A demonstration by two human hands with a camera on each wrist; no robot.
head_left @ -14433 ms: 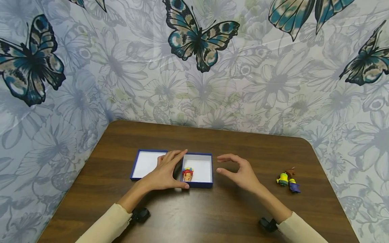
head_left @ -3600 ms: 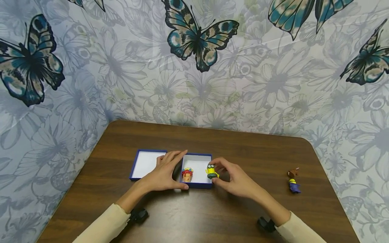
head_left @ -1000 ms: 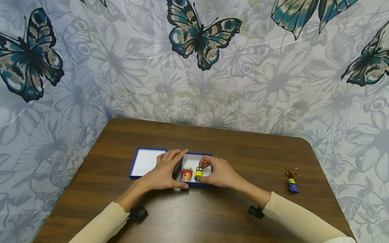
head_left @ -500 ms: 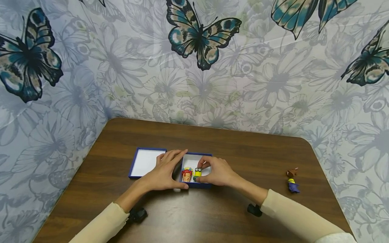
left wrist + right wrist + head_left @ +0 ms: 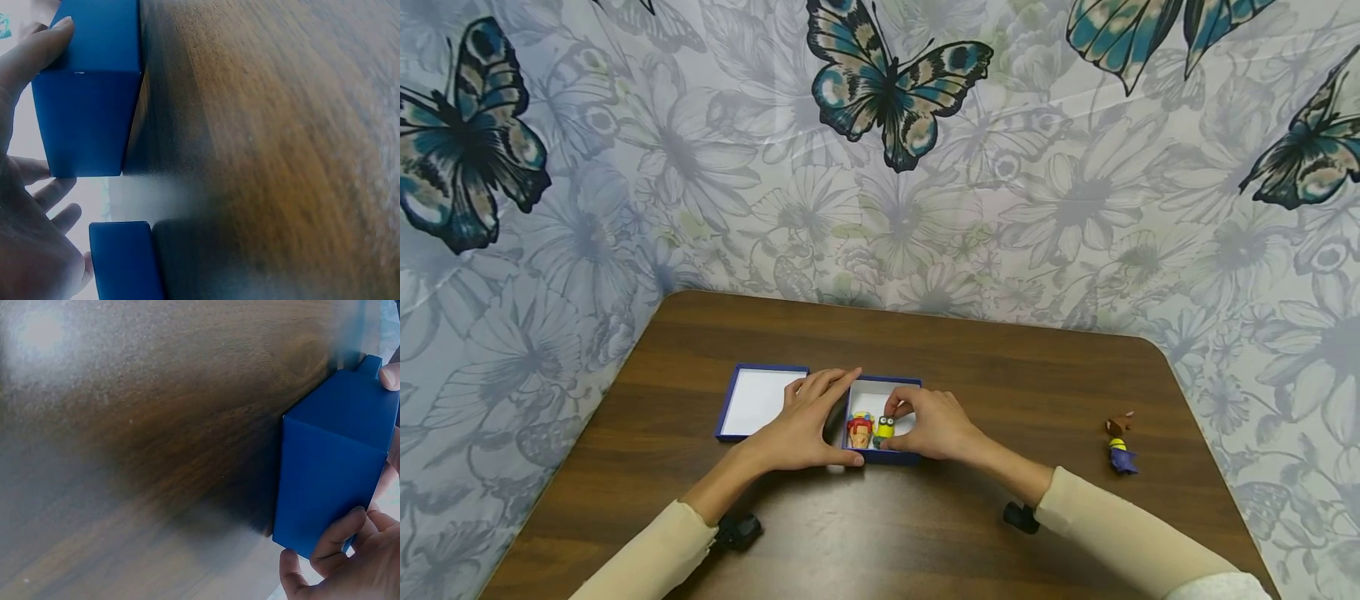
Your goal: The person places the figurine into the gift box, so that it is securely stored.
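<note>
A blue box (image 5: 891, 457) with a white inside stands near the table's middle. My left hand (image 5: 801, 425) holds its left side, thumb on the front wall and fingers reaching to the back. In the left wrist view the thumb (image 5: 47, 50) presses the blue wall. Inside the box, a toy figure (image 5: 860, 431) in red lies at the left. Beside it, a yellow-and-green toy figure (image 5: 885, 426) with big eyes is pinched between thumb and fingers of my right hand (image 5: 943, 427). The right wrist view shows the box's outer wall (image 5: 331, 475) but neither figure.
A blue-rimmed, white-lined lid (image 5: 760, 402) lies left of the box, partly behind my left hand. Far right on the brown table (image 5: 1000, 517) lie a brown toy piece (image 5: 1117, 425) and a purple-and-yellow toy figure (image 5: 1122, 460). A butterfly-print cloth (image 5: 895, 208) hangs behind.
My right hand has picked the yellow-and-green figure off the right of the table and brought it into the box. Lately it shifted slightly left, close to the red figure. My left hand stays put.
</note>
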